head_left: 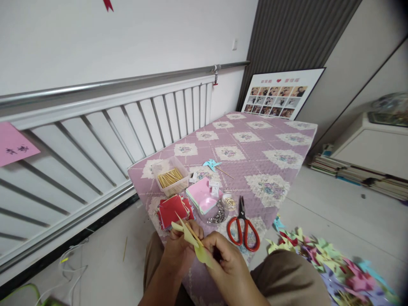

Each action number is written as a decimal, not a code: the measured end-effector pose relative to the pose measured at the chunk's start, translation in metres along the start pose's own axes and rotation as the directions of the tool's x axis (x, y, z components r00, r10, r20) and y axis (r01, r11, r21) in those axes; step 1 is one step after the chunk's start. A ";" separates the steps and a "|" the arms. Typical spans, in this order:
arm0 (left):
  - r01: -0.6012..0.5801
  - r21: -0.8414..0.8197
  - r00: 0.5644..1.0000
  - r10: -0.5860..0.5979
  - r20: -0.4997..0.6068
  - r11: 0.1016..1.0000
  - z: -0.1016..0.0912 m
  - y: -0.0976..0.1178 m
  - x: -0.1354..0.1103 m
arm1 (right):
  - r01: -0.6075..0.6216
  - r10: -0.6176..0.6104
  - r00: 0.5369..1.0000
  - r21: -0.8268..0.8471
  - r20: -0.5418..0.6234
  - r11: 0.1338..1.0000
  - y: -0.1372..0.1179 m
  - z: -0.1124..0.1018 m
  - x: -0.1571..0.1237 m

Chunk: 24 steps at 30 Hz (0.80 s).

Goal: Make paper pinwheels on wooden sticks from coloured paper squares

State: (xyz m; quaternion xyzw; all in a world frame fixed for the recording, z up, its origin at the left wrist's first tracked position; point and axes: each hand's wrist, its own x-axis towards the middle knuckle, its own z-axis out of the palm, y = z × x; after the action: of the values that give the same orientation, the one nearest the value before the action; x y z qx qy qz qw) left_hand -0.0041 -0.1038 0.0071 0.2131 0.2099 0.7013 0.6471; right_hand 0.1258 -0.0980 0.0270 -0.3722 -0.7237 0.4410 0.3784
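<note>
Above the table's near edge, my left hand point(181, 250) and my right hand point(227, 260) both pinch a pale yellow paper pinwheel point(201, 254) with folded blades. A thin wooden stick point(194, 233) runs along the paper between my fingers. The pinwheel's centre is hidden by the blades and fingers. Just beyond my hands lie a stack of red paper squares point(174, 210), a pile of pink paper squares point(203, 192), a clear dish of small metal pieces point(219, 212) and a small round tub of pale pieces point(229, 202). Red-handled scissors point(243, 227) rest right of my hands.
A plastic box point(174, 187) holds wooden sticks. Farther back lies a blue pinwheel point(211, 165) on its stick. The purple patterned tablecloth point(242, 170) covers the table, with a white radiator point(127, 127) along its left. Many coloured pinwheels point(331, 259) are heaped at lower right.
</note>
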 end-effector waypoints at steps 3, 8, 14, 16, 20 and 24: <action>-0.001 0.003 1.000 0.001 0.003 1.000 0.000 0.000 0.000 | 0.021 -0.021 1.000 -0.023 0.008 1.000 -0.001 -0.001 0.000; 0.008 0.013 1.000 -0.008 0.003 1.000 0.004 0.001 0.000 | 0.027 -0.027 1.000 -0.024 0.016 0.999 0.000 -0.004 0.000; 0.002 0.041 0.999 0.000 -0.039 0.999 0.011 0.001 0.001 | -0.004 0.003 1.000 0.011 0.022 1.000 -0.001 -0.005 0.001; 0.002 0.043 0.999 0.001 -0.051 0.999 0.012 0.001 0.001 | -0.021 0.021 1.000 0.025 0.013 0.999 -0.001 -0.004 0.002; 0.000 0.049 0.995 0.005 -0.100 0.999 0.014 0.001 0.001 | -0.048 0.048 0.999 0.057 -0.010 0.997 0.000 -0.005 0.003; 0.015 0.076 0.979 0.001 -0.202 0.997 0.015 -0.002 0.001 | -0.092 0.095 0.995 0.136 -0.017 0.986 0.001 -0.006 0.005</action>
State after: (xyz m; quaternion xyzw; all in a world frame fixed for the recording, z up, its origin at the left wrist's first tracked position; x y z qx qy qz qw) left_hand 0.0057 -0.1023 0.0183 0.1646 0.3022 0.7085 0.6162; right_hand 0.1287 -0.0912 0.0294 -0.3842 -0.6694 0.5021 0.3900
